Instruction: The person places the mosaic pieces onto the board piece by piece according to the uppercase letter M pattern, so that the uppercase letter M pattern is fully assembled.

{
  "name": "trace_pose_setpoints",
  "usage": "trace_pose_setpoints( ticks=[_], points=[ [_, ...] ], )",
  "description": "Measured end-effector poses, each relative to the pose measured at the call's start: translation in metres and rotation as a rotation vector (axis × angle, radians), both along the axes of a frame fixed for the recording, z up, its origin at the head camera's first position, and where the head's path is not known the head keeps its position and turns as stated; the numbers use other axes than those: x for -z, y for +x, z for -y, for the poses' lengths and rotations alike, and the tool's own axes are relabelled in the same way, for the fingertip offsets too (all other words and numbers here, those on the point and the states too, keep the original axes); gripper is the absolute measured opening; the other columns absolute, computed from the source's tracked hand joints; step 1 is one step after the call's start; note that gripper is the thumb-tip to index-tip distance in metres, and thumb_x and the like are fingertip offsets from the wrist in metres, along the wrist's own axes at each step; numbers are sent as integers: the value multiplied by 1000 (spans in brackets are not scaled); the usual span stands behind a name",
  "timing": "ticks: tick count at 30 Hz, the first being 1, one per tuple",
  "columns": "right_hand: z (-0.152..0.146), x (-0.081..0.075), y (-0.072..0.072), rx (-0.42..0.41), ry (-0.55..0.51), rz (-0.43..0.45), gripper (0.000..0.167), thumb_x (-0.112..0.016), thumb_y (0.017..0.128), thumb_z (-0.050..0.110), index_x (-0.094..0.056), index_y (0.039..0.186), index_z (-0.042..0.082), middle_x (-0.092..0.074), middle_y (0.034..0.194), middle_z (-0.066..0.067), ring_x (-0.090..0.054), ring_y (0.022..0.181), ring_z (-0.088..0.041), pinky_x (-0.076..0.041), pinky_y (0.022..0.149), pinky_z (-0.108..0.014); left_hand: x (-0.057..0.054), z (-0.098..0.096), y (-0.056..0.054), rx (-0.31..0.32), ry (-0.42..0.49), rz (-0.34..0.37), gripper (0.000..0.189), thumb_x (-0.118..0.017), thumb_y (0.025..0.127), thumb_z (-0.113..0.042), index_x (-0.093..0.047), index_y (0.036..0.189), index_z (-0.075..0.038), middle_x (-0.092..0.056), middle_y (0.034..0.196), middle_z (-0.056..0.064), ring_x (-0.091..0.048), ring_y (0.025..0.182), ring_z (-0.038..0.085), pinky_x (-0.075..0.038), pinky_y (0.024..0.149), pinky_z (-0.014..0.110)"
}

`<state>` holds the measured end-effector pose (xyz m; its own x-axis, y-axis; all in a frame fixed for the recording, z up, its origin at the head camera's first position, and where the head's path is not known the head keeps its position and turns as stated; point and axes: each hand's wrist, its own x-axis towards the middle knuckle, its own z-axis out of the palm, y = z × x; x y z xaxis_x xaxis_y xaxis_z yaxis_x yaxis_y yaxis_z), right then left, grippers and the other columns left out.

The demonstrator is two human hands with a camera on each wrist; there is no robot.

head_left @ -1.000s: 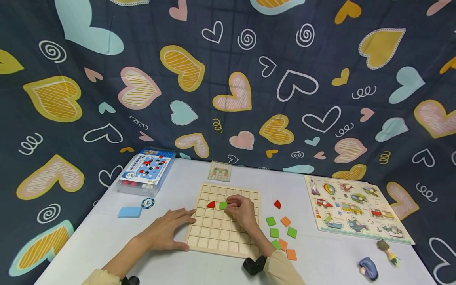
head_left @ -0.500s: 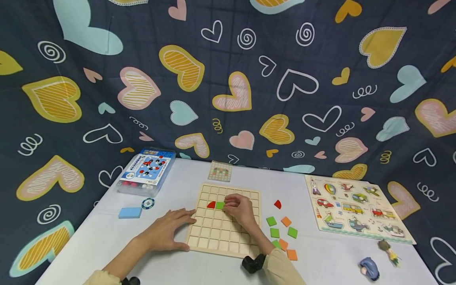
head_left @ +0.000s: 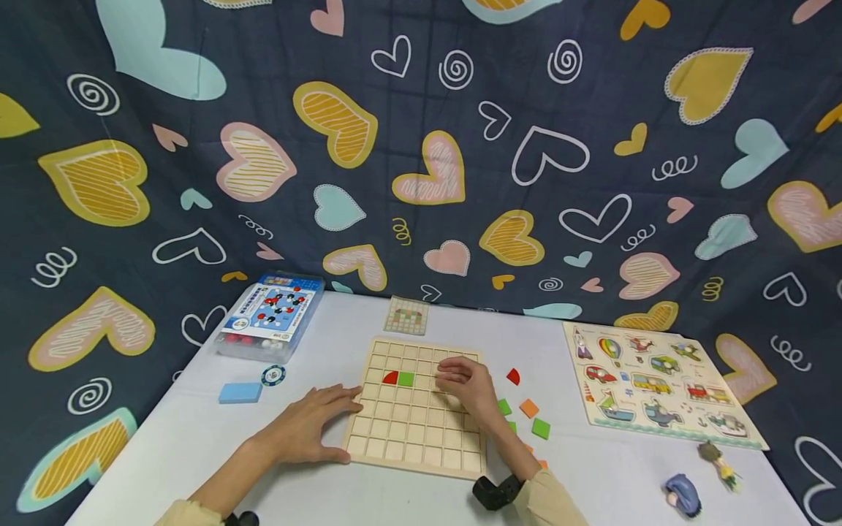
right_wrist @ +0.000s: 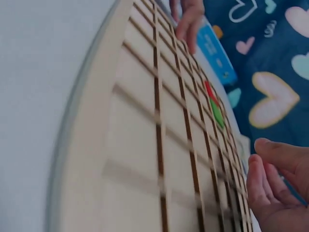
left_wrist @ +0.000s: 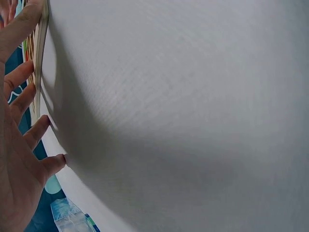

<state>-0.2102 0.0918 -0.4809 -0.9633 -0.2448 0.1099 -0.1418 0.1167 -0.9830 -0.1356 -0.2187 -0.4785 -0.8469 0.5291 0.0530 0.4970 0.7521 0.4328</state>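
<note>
A wooden grid board (head_left: 395, 413) lies on the white table. In its cells sit a red quarter-circle piece (head_left: 391, 378) and, right beside it, a green square tile (head_left: 406, 379). My left hand (head_left: 305, 424) rests at the board's left edge with fingers spread, fingertips and thumb touching the frame; the left wrist view shows these fingers (left_wrist: 21, 104) along the rim. Above the board's right part hovers my right hand (head_left: 468, 387), its fingers loosely bent. In the right wrist view this hand (right_wrist: 282, 179) has nothing visible between thumb and fingers.
Right of the board lie a red quarter-circle (head_left: 513, 376), green tiles (head_left: 541, 428) and orange tiles (head_left: 528, 408), some hidden by the right arm. A pattern card (head_left: 406, 315) stands behind. Around are a plastic box (head_left: 270, 314), blue block (head_left: 240, 392), poker chip (head_left: 272, 375), picture puzzle (head_left: 658, 387) and two figurines (head_left: 682, 495).
The green tile has settled into the cell beside the red piece. My right hand has let go of it and moved right. The left hand has stayed at the board's edge.
</note>
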Motion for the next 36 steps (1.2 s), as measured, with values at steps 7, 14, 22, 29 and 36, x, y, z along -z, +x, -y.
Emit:
trace_pose_setpoints(
  ticks=[7, 14, 22, 29, 36],
  points=[
    [-55, -4, 17, 55, 20, 93, 36, -71, 80, -8, -60, 114, -11, -65, 109, -27, -67, 96, -27, -55, 79, -22, 1, 1, -1, 3, -7, -25, 72, -68, 72, -66, -58, 127, -20, -42, 148, 2, -39, 133, 38, -30, 104, 66],
    [-115, -9, 42, 106, 141, 140, 36, -71, 82, -2, -61, 116, -6, -65, 114, -22, -66, 95, -18, -53, 83, -19, 3, 3, -2, 5, 0, -35, 73, -67, 73, -67, -57, 127, -20, -41, 148, 3, -39, 133, 39, -29, 103, 68],
    [-163, -3, 78, -4, 244, 155, 38, -72, 83, 5, -58, 115, -11, -66, 107, -21, -63, 84, -7, -54, 75, -20, 4, 2, -3, 14, 0, -33, 73, -66, 73, -68, -57, 128, -20, -41, 149, 3, -39, 133, 39, -30, 103, 68],
    [-176, 8, 92, -101, 256, 166, 42, -74, 82, 7, -57, 116, -12, -65, 105, -18, -60, 81, -5, -55, 69, -21, 3, 4, -3, 12, 9, -35, 72, -67, 73, -67, -57, 127, -19, -41, 149, 3, -39, 132, 39, -29, 103, 68],
    [-177, 13, 94, -58, 284, 169, 40, -75, 81, 7, -59, 114, -10, -65, 100, -14, -58, 75, -5, -54, 66, -21, 5, 2, -3, 12, 3, -24, 73, -67, 73, -68, -57, 127, -20, -41, 148, 3, -39, 132, 39, -29, 103, 68]
  ],
)
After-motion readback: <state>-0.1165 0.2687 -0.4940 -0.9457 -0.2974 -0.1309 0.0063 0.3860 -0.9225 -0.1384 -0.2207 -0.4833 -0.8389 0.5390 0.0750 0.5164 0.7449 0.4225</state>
